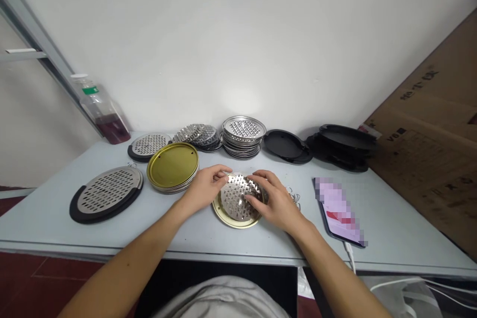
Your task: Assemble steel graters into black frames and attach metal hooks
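- Work looks partway along from where I stand: in the head view, a perforated metal disc (240, 201) lies over a gold-coloured dish (221, 216) on the desk (149, 238), between the two hands. I can't tell whether it is fully seated.
- Left hand (206, 186) bends its fingers at the disc's far left edge; right hand (278, 201) arches half open over the right side, thumb reaching across the face. Whether either grips or merely steadies, I can't tell.
- Seemingly finished, to my eye: two perforated plates in black frames (106, 193), out beyond the left hand.
- Apparently remaining: a stack of gold-coloured dishes (173, 165) just beside the left hand, loose perforated discs (190, 133) and a pile of rimmed plates (244, 128) beyond both hands, and black round holders (286, 146) beyond the right.
- As for the disc, it's shiny and silvery, its face rough with punched teeth and holes; the dish's smooth pale-gold rim shows along the near side.
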### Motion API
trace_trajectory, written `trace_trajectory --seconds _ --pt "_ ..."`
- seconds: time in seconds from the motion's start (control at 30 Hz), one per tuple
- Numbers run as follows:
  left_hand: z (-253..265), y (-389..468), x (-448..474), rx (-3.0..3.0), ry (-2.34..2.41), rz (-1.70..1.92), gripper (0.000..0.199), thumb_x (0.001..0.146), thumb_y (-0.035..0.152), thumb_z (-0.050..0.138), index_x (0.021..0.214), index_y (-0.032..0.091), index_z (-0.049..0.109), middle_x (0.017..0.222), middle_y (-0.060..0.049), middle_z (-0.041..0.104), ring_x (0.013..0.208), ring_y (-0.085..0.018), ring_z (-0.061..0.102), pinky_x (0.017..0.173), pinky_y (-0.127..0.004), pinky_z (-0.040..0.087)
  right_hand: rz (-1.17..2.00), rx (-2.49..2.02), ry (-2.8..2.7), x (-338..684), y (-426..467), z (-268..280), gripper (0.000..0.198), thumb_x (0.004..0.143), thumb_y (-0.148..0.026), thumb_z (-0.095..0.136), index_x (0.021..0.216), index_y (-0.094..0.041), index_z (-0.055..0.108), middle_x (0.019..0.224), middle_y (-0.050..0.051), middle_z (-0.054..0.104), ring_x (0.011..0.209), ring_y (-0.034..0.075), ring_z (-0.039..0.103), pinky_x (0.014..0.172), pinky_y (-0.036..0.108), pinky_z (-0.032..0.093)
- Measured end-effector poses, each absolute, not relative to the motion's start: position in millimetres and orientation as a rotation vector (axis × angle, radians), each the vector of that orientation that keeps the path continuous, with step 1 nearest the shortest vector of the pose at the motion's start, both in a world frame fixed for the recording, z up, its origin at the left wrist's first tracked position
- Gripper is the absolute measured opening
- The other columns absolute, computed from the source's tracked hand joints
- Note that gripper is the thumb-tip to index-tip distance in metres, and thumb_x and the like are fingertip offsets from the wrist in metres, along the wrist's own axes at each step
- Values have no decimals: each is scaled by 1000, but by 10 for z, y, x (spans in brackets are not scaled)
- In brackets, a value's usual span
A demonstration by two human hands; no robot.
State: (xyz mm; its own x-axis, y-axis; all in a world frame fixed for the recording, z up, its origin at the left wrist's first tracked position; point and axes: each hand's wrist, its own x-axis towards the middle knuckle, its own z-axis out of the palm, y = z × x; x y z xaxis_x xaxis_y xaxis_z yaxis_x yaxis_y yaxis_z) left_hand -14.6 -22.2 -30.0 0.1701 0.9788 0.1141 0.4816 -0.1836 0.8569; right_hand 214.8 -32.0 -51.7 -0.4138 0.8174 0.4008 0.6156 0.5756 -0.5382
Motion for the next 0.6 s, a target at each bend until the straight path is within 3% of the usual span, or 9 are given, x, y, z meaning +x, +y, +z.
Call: trace_trajectory --seconds 0.3,0.47,0.6 --pt "-344 -214 -105 1750 1365 973 23 86 21 54 103 19 70 89 -3 73 82 -17 68 78 -29 52 313 -959 -2357 2033 -365 -484 70 79 -44 72 141 -26 45 145 14 41 135 32 36 110 53 35" --pt "-332 -243 -98 1973 1458 941 22 88 21 54 100 22 72 95 -2 75 87 -19 68 82 -30 50 323 -1040 -2395 1974 -386 -518 88 70 -54 77 145 -25 40 146 16 37 134 36 35 109 56 35" --pt "-331 -250 -100 2132 1449 885 24 89 20 52 102 24 72 95 -1 75 89 -19 67 83 -31 49 335 -1085 -2381 1958 -404 -515 87 71 -47 76 146 -28 37 148 15 35 134 36 35 107 57 36"
